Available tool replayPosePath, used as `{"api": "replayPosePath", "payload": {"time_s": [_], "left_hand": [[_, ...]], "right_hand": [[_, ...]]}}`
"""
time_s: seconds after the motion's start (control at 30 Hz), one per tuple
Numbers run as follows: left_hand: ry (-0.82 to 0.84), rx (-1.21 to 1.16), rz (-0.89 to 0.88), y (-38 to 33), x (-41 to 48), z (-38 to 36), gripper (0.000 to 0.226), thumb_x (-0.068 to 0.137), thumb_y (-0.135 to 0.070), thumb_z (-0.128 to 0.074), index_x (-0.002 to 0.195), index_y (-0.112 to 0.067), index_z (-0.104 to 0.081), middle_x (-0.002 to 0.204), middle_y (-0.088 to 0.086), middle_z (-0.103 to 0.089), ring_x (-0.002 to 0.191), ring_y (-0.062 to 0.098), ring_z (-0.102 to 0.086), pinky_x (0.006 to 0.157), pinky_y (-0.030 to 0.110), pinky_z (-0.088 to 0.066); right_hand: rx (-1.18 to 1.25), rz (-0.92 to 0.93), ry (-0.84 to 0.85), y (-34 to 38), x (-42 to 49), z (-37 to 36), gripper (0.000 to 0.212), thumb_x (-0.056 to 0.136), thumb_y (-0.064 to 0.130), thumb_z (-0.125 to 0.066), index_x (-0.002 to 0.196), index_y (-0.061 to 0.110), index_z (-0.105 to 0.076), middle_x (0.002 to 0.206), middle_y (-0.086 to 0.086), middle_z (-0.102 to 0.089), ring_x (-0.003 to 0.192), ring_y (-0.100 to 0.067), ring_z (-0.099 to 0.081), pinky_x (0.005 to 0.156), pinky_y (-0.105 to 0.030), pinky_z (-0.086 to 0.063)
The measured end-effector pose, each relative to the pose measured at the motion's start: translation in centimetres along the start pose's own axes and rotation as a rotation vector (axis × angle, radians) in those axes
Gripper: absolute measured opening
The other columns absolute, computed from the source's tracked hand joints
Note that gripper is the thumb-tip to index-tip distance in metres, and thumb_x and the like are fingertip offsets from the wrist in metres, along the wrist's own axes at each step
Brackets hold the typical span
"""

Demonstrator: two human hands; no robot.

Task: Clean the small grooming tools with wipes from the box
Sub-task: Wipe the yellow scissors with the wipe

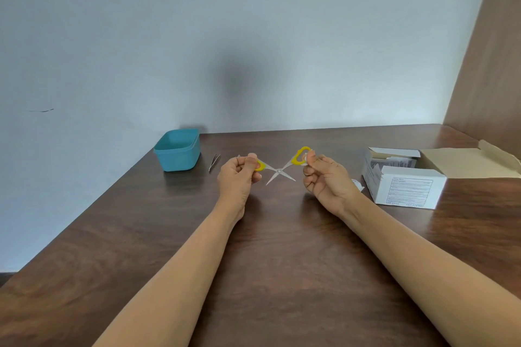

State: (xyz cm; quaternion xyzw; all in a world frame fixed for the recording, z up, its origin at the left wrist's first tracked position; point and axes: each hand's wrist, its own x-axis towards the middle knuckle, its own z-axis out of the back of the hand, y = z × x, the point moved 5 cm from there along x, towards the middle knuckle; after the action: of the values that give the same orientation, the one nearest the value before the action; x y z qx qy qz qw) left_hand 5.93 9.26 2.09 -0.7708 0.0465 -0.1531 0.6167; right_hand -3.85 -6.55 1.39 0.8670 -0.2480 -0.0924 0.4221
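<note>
While the scissors [279, 170] are hanging spread wide in an X above the dark wooden counter [267, 248], both hands are gripping them. The left hand [238, 175] is curling its fingers round the yellow handle loop at 9 o'clock of the pivot. The right hand [324, 177] is pinching the other yellow loop at 2 o'clock, with what looks like a white wipe [306, 158] pressed against it. Both blade tips are pointing down toward the person. Tweezers [214, 162] are lying on the counter at 9 o'clock of the left hand, and a blue tub [177, 153] is sitting just beyond them. The open white box [406, 186] is standing at 3 o'clock of the right hand, a white scrap [357, 184] lying between the two.
</note>
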Motion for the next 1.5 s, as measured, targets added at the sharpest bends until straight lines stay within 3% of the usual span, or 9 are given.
{"api": "replayPosePath", "payload": {"time_s": [0.13,0.33,0.7,0.93,1.03,1.1,1.23,1.37,1.5], "left_hand": [[-0.046,-0.097,0.032,0.1,0.1,0.5,0.014,0.093,-0.02,-0.062,0.081,-0.011,-0.062,0.065,-0.002,-0.062,0.049,0.004,-0.05,0.065,0.022,-0.052],[-0.148,-0.152,0.032,0.1,0.4,1.3,0.015,0.091,-0.019,-0.064,0.078,-0.014,-0.063,0.073,0.0,-0.066,0.056,0.008,-0.051,0.073,0.025,-0.053],[-0.133,-0.155,-0.103,-0.8,0.2,1.5,0.013,0.092,-0.013,-0.062,0.08,-0.017,-0.064,0.063,-0.008,-0.064,0.056,-0.001,-0.055,0.064,0.014,-0.048],[-0.139,-0.123,-0.189,-1.1,0.3,1.5,0.009,0.091,-0.015,-0.064,0.082,-0.015,-0.064,0.069,-0.003,-0.063,0.057,-0.003,-0.055,0.065,0.013,-0.047],[-0.141,-0.157,-0.203,-1.3,0.1,1.4,0.004,0.09,-0.018,-0.066,0.088,-0.014,-0.066,0.072,-0.007,-0.067,0.061,-0.003,-0.058,0.068,0.014,-0.048],[-0.156,-0.167,-0.19,-1.4,-0.2,1.3,0.013,0.091,-0.027,-0.063,0.094,-0.015,-0.066,0.08,-0.005,-0.067,0.066,-0.001,-0.057,0.07,0.017,-0.048],[-0.258,0.07,-0.121,-1.0,-1.0,1.1,0.033,0.096,-0.047,-0.047,0.082,-0.022,-0.063,0.079,-0.009,-0.068,0.066,0.005,-0.056,0.073,0.027,-0.051],[-0.081,0.257,-0.174,-0.4,-1.8,-0.9,0.033,0.093,-0.043,-0.055,0.071,-0.023,-0.068,0.063,-0.008,-0.071,0.059,0.007,-0.06,0.08,0.039,-0.055],[0.12,0.362,-0.266,-0.2,-3.3,-3.2,0.028,0.089,-0.043,-0.06,0.074,-0.023,-0.072,0.069,-0.009,-0.073,0.068,0.011,-0.07,0.076,0.038,-0.057]], "right_hand": [[-0.122,0.011,0.068,0.3,0.0,-0.2,0.027,0.07,0.023,-0.072,0.074,0.019,-0.046,0.061,0.007,-0.052,0.048,-0.003,-0.042,0.047,-0.015,-0.038],[-0.187,-0.023,0.17,0.0,-0.3,-0.9,0.021,0.078,0.021,-0.067,0.076,0.018,-0.046,0.058,0.008,-0.054,0.049,-0.004,-0.039,0.049,-0.016,-0.039],[-0.441,-0.144,0.243,0.7,-0.9,-0.7,0.039,0.065,0.016,-0.076,0.064,0.021,-0.037,0.056,0.004,-0.045,0.047,-0.007,-0.034,0.049,-0.018,-0.033],[-0.759,0.055,0.251,0.5,-1.1,-1.3,0.043,0.081,0.0,-0.069,0.066,0.019,-0.033,0.053,0.002,-0.03,0.046,-0.01,-0.028,0.044,-0.018,-0.025],[-0.695,0.106,0.204,0.3,-1.1,-1.2,0.042,0.082,-0.003,-0.067,0.069,0.018,-0.033,0.051,0.002,-0.038,0.046,-0.01,-0.03,0.044,-0.018,-0.026],[-0.608,0.127,0.128,0.5,-1.0,-1.1,0.043,0.082,-0.003,-0.067,0.069,0.02,-0.032,0.052,0.001,-0.043,0.048,-0.011,-0.031,0.047,-0.019,-0.026],[-0.279,0.118,-0.025,1.0,-0.9,-0.6,0.038,0.086,0.0,-0.064,0.068,0.02,-0.036,0.052,0.005,-0.051,0.047,-0.007,-0.04,0.049,-0.016,-0.036],[-0.047,0.07,-0.094,0.7,-0.8,-0.3,0.037,0.087,0.0,-0.062,0.068,0.02,-0.038,0.055,0.006,-0.059,0.044,-0.002,-0.046,0.048,-0.012,-0.041],[-0.028,0.023,-0.102,0.1,-1.0,-0.4,0.037,0.088,-0.001,-0.06,0.069,0.021,-0.036,0.057,0.009,-0.064,0.047,-0.001,-0.048,0.047,-0.013,-0.04]]}}
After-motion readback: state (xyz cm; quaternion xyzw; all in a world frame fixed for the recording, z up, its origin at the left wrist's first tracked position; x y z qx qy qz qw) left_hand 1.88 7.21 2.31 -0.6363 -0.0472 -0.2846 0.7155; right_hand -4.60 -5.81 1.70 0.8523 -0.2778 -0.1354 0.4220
